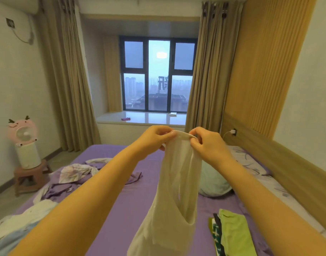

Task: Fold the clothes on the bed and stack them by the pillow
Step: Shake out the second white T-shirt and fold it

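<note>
One cream sleeveless top [174,191] is pinched at its strap by the curled fingers of two hands: the left hand [154,138] at 9 o'clock of the strap, the right hand [207,143] at 3 o'clock. The top hangs down from the fingers toward 6 o'clock, above the purple bed [132,206]. One folded green garment [234,231] is seen at 4 o'clock, one pale green pillow [212,182] at 3 o'clock, and loose clothes [73,171] at 9 o'clock.
</note>
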